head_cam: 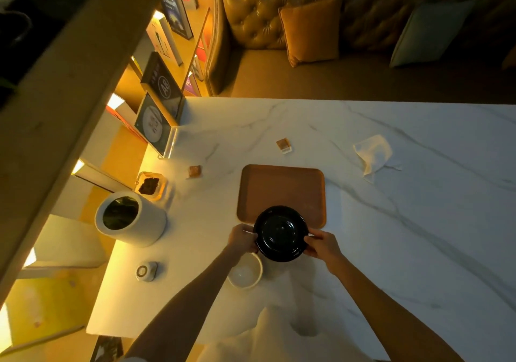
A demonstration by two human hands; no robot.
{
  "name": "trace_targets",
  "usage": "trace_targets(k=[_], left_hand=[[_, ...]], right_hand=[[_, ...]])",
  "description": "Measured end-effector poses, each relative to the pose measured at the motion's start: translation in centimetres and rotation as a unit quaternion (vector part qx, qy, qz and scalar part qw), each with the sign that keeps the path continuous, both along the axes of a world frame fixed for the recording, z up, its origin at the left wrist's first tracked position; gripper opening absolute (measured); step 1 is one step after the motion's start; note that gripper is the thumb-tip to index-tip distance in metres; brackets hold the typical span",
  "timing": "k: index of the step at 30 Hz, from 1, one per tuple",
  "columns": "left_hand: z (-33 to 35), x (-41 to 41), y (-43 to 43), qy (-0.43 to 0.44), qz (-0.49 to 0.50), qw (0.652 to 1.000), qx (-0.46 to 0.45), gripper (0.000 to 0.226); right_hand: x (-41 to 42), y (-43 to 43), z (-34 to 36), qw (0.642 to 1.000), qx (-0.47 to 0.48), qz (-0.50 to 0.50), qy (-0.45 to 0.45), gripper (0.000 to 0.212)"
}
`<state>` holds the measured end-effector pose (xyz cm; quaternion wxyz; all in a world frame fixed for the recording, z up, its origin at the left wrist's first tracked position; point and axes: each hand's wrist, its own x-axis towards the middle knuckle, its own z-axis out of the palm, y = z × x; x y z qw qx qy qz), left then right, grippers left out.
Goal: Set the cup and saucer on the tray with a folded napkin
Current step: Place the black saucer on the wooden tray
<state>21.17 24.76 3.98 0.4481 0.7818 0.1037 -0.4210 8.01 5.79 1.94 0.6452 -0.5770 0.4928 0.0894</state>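
While both hands are gripping it, one black saucer [280, 233] is hanging over the near edge of the single brown tray [282, 191]; whether it is touching the tray cannot be told. The left hand [242, 240] is pinching the saucer's left rim and the right hand [322, 245] is pinching its right rim, so the dish is sitting between the two sets of fingertips, with the fingers curled around its edge and the bowl of the saucer left bare in the middle.

One white cup [245, 271] is standing on the marble table [418, 222], just near of the saucer and partly under the left wrist. One napkin [372, 155] is lying crumpled, unfolded, well to the far right of the tray.

Two small brown-topped squares are lying on the table: one [284, 145] just beyond the tray's far edge, one [194, 171] to the tray's left. One white canister [129, 218] is standing at the left, open at the top, with one glass dish [150, 185] of dark matter just beyond it and one small round gadget [146, 271] nearer the person. One clear sign stand [160, 121] is leaning at the table's far left corner. Two cushions are resting on the bench beyond the table, one orange [311, 30], one pale [430, 30].
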Motion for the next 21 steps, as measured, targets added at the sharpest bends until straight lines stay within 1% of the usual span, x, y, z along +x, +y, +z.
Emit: trace_targets(k=[4, 7, 11, 16, 21], left_hand=[[-1.1, 3.8, 0.2, 0.004, 0.023, 1.000, 0.011, 0.015], [-2.4, 6.7, 0.1, 0.001, 0.020, 0.999, 0.040, 0.022], [-4.4, 10.5, -0.7, -0.009, 0.000, 0.998, 0.060, 0.022], [-6.4, 14.0, -2.4, -0.012, -0.015, 0.995, 0.100, 0.024], [-8.2, 16.0, -3.2, -0.013, -0.018, 0.994, 0.105, 0.021]], right_hand=[[4.6, 0.3, -0.7, 1.000, 0.012, -0.002, -0.009, 0.036], [8.1, 0.3, -1.6, 1.000, 0.019, -0.012, 0.011, 0.036], [11.8, -0.2, -3.3, 0.999, 0.030, 0.003, 0.030, 0.037], [15.5, -1.3, -5.3, 0.998, 0.039, -0.012, 0.051, 0.037], [17.6, -2.2, -6.8, 0.998, 0.029, -0.011, 0.057, 0.039]])
